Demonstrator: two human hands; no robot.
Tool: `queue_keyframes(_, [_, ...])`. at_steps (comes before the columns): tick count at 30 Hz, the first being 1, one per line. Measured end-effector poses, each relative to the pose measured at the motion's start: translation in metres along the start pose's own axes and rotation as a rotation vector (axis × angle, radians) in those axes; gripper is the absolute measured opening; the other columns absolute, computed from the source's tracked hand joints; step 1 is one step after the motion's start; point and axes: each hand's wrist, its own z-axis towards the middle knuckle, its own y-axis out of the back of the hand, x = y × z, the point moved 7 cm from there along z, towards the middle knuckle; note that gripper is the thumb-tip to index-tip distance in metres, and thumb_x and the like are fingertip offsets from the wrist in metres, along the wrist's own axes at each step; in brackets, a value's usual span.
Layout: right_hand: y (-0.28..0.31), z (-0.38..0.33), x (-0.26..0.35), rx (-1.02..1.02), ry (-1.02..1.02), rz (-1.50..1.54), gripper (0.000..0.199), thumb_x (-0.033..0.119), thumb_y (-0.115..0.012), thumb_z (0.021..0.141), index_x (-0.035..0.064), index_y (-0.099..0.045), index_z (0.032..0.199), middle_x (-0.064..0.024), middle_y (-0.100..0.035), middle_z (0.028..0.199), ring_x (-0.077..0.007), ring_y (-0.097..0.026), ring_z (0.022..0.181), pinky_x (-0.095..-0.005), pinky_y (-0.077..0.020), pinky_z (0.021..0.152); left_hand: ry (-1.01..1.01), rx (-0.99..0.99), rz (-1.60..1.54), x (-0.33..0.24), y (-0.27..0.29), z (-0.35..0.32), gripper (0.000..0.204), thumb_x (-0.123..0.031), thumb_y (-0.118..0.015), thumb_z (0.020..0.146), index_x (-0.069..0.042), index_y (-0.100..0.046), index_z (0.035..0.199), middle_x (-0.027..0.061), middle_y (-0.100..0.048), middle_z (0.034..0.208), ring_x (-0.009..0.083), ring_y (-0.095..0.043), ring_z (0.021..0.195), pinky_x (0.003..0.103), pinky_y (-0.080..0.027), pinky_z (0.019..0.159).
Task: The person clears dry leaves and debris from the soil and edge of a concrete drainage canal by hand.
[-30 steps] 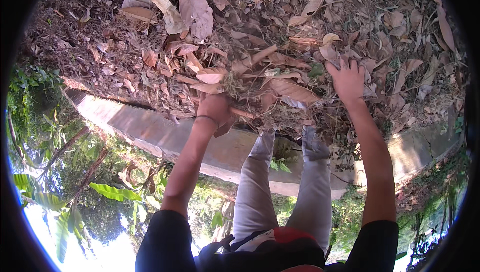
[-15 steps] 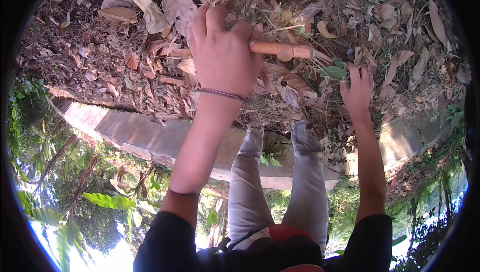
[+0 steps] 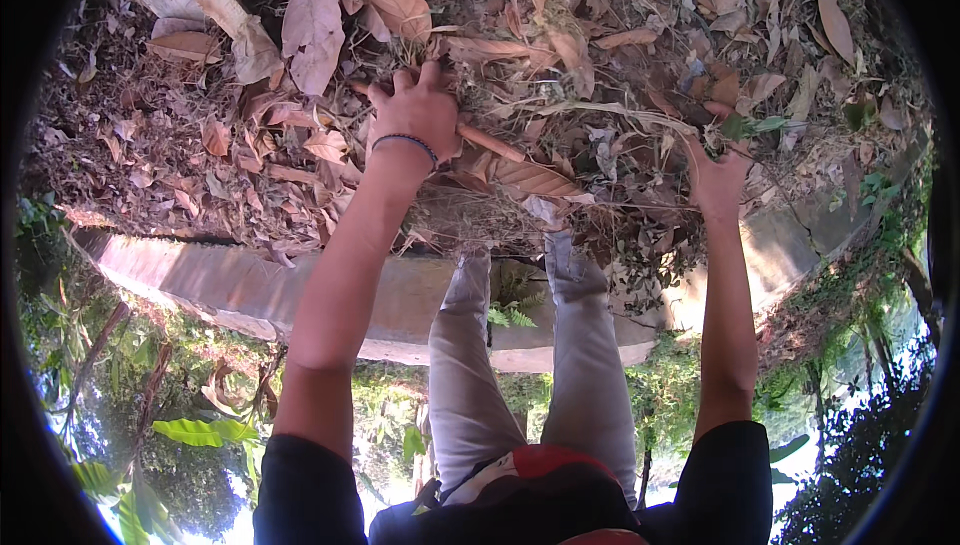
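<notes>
My left hand (image 3: 415, 120) is low over the leaf litter, closed around a brown wooden handle (image 3: 492, 143). A short length of the handle shows to the right of my fist; its far end is lost among the leaves. My right hand (image 3: 720, 183) is further right, its fingers curled around a small plant with green leaves (image 3: 752, 127). A long pale dry stalk (image 3: 630, 115) stretches across the litter toward that hand. Around both hands lie brown dry leaves (image 3: 535, 180), twigs and dry grass.
A low concrete edging (image 3: 290, 285) curves between the littered soil and my legs (image 3: 590, 355) in light trousers. Large pale dried plant sheaths (image 3: 210, 5) lie at the far left. Beyond the edging are a small fern (image 3: 512, 315) and broad green leaves (image 3: 205, 432).
My left hand has lowered with the wooden handle, now tilted down to the right. My right hand has closed on the green-leaved plant. The ground has shifted slightly left in view.
</notes>
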Motion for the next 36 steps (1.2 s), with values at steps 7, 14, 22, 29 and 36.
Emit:
queue_keyframes(7, [-0.03, -0.017, 0.016, 0.393, 0.172, -0.658, 0.062, 0.004, -0.07, 0.068, 0.0158, -0.046, 0.123, -0.0081, -0.051, 0.117, -0.0252, -0.052, 0.102, -0.0391, -0.0413, 0.09, -0.019, 0.182, 0.276, 0.033, -0.034, -0.045, 0.039, -0.033, -0.069, 0.075, -0.007, -0.066, 0.104, 0.0072, -0.051, 0.111, 0.0285, -0.047, 0.111, 0.061, -0.022, 0.104])
queue_keyframes(14, [-0.061, -0.021, 0.068, 0.73, 0.093, -0.643, 0.083, 0.014, -0.071, 0.07, 0.0221, -0.03, 0.142, -0.0153, -0.034, 0.141, -0.0336, -0.031, 0.131, -0.0468, -0.0291, 0.105, 0.011, 0.186, 0.32, 0.063, -0.063, -0.071, 0.02, -0.024, -0.062, 0.077, -0.018, -0.071, 0.093, 0.0041, -0.057, 0.117, 0.0273, -0.049, 0.112, 0.058, -0.016, 0.108])
queue_keyframes(22, [-0.089, -0.006, 0.16, 0.249, -0.038, -0.426, 0.07, 0.024, -0.058, 0.085, 0.0079, -0.023, 0.143, -0.0247, -0.051, 0.124, -0.039, -0.053, 0.111, -0.044, -0.0425, 0.092, 0.149, 0.311, 0.202, 0.079, -0.071, -0.085, 0.022, -0.025, -0.056, 0.083, -0.022, -0.07, 0.1, 0.0003, -0.062, 0.112, 0.0261, -0.049, 0.116, 0.06, -0.012, 0.108])
queue_keyframes(29, [-0.12, -0.001, 0.205, 0.167, 0.23, -0.601, 0.031, 0.028, -0.058, 0.086, 0.003, -0.059, 0.104, -0.018, -0.065, 0.085, -0.0325, -0.065, 0.08, -0.043, -0.0483, 0.074, 0.231, 0.113, 0.038, 0.113, -0.074, -0.115, 0.023, -0.025, -0.06, 0.078, -0.016, -0.07, 0.097, 0.006, -0.062, 0.109, 0.0254, -0.051, 0.115, 0.05, -0.026, 0.104])
queue_keyframes(36, [-0.269, -0.002, 0.264, 0.273, 0.622, -0.313, 0.051, 0.033, -0.062, 0.081, 0.0149, -0.049, 0.127, -0.0134, -0.052, 0.119, -0.0342, -0.049, 0.111, -0.0471, -0.0465, 0.085, 0.264, 0.14, -0.084, 0.12, -0.093, -0.134, 0.022, -0.025, -0.062, 0.074, -0.014, -0.071, 0.09, 0.0063, -0.061, 0.102, 0.0257, -0.054, 0.107, 0.046, -0.034, 0.098])
